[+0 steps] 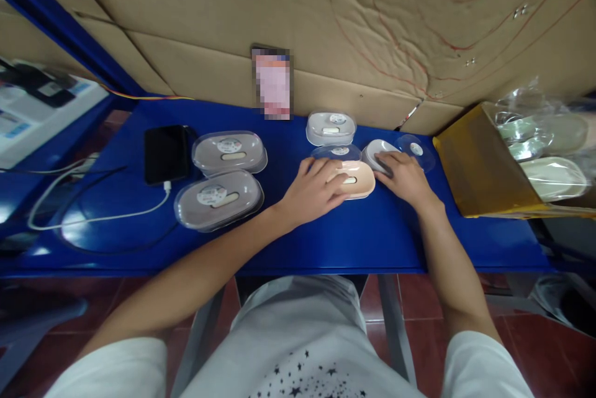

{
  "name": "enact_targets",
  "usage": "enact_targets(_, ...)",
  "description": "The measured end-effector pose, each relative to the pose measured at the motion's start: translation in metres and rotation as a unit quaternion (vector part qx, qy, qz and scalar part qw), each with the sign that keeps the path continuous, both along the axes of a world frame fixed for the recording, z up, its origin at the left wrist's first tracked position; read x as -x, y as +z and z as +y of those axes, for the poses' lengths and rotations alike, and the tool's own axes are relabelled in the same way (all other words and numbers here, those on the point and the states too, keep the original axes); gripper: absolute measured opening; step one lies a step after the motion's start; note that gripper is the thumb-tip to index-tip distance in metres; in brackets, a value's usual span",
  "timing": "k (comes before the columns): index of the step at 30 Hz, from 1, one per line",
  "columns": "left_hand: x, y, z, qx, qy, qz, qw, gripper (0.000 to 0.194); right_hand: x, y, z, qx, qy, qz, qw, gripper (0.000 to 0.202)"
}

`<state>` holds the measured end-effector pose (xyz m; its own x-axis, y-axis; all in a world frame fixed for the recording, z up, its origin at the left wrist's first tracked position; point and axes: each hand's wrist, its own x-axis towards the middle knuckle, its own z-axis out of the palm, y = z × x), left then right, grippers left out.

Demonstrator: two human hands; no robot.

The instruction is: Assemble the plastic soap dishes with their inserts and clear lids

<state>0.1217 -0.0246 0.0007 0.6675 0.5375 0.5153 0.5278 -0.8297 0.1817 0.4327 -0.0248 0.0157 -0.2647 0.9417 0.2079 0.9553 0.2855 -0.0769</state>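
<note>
On the blue table, my left hand (316, 191) rests over the left part of a peach oval box (365, 179), its fingers spread on the top beside the pale strip. To the right, my right hand (404, 176) is curled over a white oval container (379, 151), thumb at its near side and fingers on its top. Behind the peach box lies a clear lid (333, 152) with a round label. Another clear lid (416, 149) is partly behind my right hand. A closed light box (331, 129) with a transparent cover stands further back.
Two covered greyish boxes, one behind (230, 153) and one nearer (218, 200), sit at the left. Beside them are a black device (166, 154) and white cable (135, 218). An open cardboard carton (484, 168) with wrapped containers stands right. Cardboard (195, 19) lines the back.
</note>
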Motion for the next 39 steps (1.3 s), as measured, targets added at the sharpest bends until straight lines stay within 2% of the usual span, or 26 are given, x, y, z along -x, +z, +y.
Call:
enact_targets(4, -0.007, -0.002, -0.006, -0.019, -0.034, 0.083, 0.996, 0.032, 0.000, 0.000, 0.000, 0.016, 0.029, 0.028, 0.999, 0.053)
enact_targets(7, -0.009, -0.004, -0.007, 0.009, -0.042, 0.082, 0.996, 0.022, -0.004, 0.004, -0.001, 0.003, 0.039, 0.058, 0.998, 0.054)
enact_targets(13, -0.008, 0.002, -0.014, 0.068, -0.047, 0.031, 0.996, 0.034, -0.014, 0.009, 0.000, -0.104, -0.039, 0.024, 0.994, 0.056)
enact_targets(16, -0.008, 0.005, -0.015, 0.086, -0.046, 0.005, 0.995, 0.035, -0.023, 0.007, 0.004, -0.119, -0.082, 0.004, 0.990, 0.053)
enact_targets(18, -0.009, 0.006, -0.014, 0.101, -0.034, -0.017, 0.994, 0.035, -0.022, 0.009, 0.003, -0.121, -0.084, 0.017, 0.989, 0.053)
enact_targets(20, -0.008, 0.006, -0.011, 0.120, -0.019, -0.047, 0.991, 0.036, -0.011, 0.014, -0.002, -0.113, -0.042, 0.056, 0.991, 0.055)
enact_targets(22, -0.007, 0.007, -0.008, 0.140, -0.008, -0.078, 0.987, 0.036, 0.010, 0.020, -0.011, -0.073, 0.044, 0.107, 0.991, 0.055)
enact_targets(25, -0.005, 0.008, -0.005, 0.150, -0.001, -0.120, 0.981, 0.035, 0.044, 0.024, -0.025, 0.003, 0.169, 0.152, 0.974, 0.055)
enact_targets(28, -0.003, 0.007, -0.006, 0.124, 0.042, -0.154, 0.979, 0.037, 0.061, 0.022, -0.030, 0.021, 0.203, 0.139, 0.969, 0.047)
enact_targets(30, -0.002, 0.004, -0.006, 0.109, 0.093, -0.149, 0.978, 0.046, 0.059, 0.019, -0.029, 0.020, 0.196, 0.109, 0.974, 0.045)
enact_targets(33, -0.001, -0.001, -0.003, 0.129, 0.135, -0.105, 0.977, 0.057, 0.046, 0.019, -0.028, 0.013, 0.149, 0.042, 0.988, 0.054)
enact_targets(35, -0.001, -0.004, -0.002, 0.160, 0.119, -0.080, 0.977, 0.055, 0.039, 0.021, -0.029, -0.002, 0.097, -0.007, 0.995, 0.056)
enact_targets(39, -0.002, -0.007, -0.002, 0.203, 0.027, -0.073, 0.976, 0.051, 0.044, 0.028, -0.035, -0.070, 0.013, -0.040, 0.997, 0.055)
